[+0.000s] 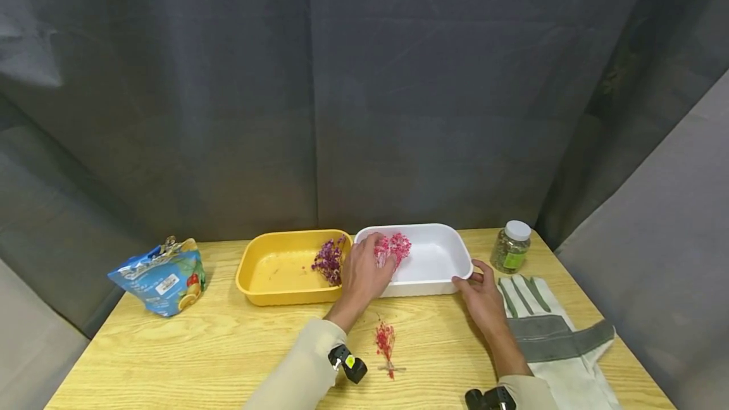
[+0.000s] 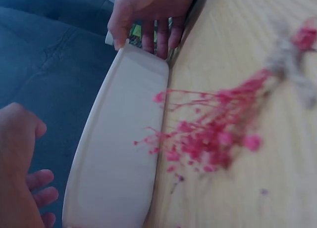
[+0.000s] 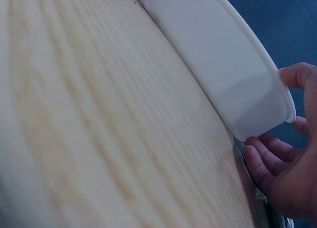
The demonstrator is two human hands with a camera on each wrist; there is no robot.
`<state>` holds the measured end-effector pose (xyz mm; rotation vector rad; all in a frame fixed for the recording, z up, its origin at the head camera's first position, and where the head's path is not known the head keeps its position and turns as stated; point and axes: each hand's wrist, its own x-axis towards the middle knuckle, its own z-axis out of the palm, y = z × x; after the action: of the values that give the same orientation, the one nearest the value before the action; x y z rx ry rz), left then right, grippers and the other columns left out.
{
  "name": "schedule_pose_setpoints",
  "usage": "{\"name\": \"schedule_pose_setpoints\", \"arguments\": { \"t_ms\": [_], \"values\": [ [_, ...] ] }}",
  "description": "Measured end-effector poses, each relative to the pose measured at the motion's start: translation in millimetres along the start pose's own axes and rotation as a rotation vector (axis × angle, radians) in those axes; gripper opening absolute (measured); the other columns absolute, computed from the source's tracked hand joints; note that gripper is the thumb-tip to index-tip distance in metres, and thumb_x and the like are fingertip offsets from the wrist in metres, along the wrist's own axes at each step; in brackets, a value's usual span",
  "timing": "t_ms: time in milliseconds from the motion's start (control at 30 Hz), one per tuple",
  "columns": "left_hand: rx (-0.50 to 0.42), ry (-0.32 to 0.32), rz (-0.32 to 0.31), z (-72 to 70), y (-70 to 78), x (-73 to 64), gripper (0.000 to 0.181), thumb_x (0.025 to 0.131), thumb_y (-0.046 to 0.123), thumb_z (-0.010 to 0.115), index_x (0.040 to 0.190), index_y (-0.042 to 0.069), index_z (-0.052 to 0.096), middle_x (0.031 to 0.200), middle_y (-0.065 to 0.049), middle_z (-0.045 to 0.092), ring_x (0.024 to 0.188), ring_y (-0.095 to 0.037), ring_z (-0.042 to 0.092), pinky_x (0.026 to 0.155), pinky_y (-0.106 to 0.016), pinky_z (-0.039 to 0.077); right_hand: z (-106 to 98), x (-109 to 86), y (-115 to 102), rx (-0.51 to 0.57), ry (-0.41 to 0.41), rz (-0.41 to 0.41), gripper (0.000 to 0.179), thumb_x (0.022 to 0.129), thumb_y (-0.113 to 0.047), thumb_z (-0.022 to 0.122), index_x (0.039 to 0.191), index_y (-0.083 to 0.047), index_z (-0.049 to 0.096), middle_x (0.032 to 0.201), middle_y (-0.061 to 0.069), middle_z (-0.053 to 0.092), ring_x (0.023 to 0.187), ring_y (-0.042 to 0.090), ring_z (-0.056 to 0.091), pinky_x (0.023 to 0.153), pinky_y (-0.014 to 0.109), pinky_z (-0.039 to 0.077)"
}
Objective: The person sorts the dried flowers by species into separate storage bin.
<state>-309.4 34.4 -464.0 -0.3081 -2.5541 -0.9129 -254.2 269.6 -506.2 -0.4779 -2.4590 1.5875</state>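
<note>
My left hand [image 1: 366, 269] reaches over the front rim of a white tray [image 1: 438, 258], thumb and fingers parted around a bunch of pink dried flowers [image 1: 397, 246] lying in it. In the left wrist view, a gap shows between that thumb and the fingers [image 2: 42, 188], and the tray wall hides the flowers. At the tray's front right corner, my right hand [image 1: 483, 296] grips the rim, thumb [image 3: 296, 74] on top and other fingers against the outside wall. A red dried-flower bunch [image 1: 385, 341], tied with twine, lies on the table before the tray.
Left of the white tray stands a yellow tray [image 1: 267, 297] with purple dried flowers [image 1: 328, 261]. A blue bag [image 1: 165, 280] stands farther left. On the right are a white-lidded jar [image 1: 510, 248] and work gloves [image 1: 547, 340]. Dark curtains [image 1: 319, 93] rise behind the table.
</note>
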Motion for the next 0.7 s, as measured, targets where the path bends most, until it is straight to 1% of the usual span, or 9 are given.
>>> {"name": "schedule_pose_setpoints", "arguments": {
  "t_ms": [133,233,333,533,700],
  "values": [
    [0.042,-0.054,0.115,-7.6,-3.8,-13.4,0.058,0.087,0.047,0.061,0.137,0.020,0.051,0.128,-0.003,0.063,0.112,-0.023,0.060,0.093,-0.042,0.046,-0.2,-0.5,-0.8,0.002,-0.002,0.007,0.067,0.094,-0.037,0.060,0.149,-0.018,0.027,0.133,0.015,0.052,0.116,0.027,0.057,0.081,0.023,0.041],
    [0.067,-0.102,0.170,-13.5,-8.4,-24.4,0.063,0.087,0.051,0.059,0.142,0.023,0.046,0.133,-0.001,0.060,0.117,-0.022,0.057,0.099,-0.042,0.044,-0.2,-0.8,-1.6,0.002,-0.009,0.015,0.067,0.094,-0.036,0.060,0.149,-0.018,0.027,0.134,0.015,0.051,0.117,0.028,0.057,0.082,0.024,0.041],
    [0.068,-0.124,0.201,-19.7,-12.4,-35.2,0.064,0.088,0.053,0.057,0.144,0.026,0.042,0.136,0.001,0.057,0.122,-0.021,0.054,0.103,-0.041,0.041,-0.2,-1.0,-2.6,-0.004,-0.010,0.017,0.067,0.094,-0.036,0.059,0.150,-0.017,0.026,0.134,0.016,0.051,0.118,0.029,0.057,0.083,0.025,0.041],
    [0.056,-0.103,0.269,-29.4,-17.5,-57.4,0.061,0.089,0.051,0.057,0.142,0.022,0.046,0.137,0.002,0.056,0.122,-0.019,0.054,0.101,-0.040,0.042,-0.7,-1.4,-4.8,-0.001,-0.001,0.016,0.067,0.094,-0.035,0.059,0.150,-0.016,0.026,0.133,0.017,0.051,0.118,0.030,0.057,0.082,0.023,0.042],
    [0.036,-0.123,0.266,-36.9,-17.9,-74.8,0.058,0.089,0.049,0.057,0.140,0.021,0.049,0.136,0.003,0.057,0.122,-0.018,0.055,0.101,-0.040,0.042,-0.4,-0.4,-3.2,-0.001,0.000,0.014,0.067,0.094,-0.035,0.059,0.150,-0.016,0.026,0.133,0.017,0.052,0.117,0.030,0.057,0.081,0.022,0.042]
  ]
}}
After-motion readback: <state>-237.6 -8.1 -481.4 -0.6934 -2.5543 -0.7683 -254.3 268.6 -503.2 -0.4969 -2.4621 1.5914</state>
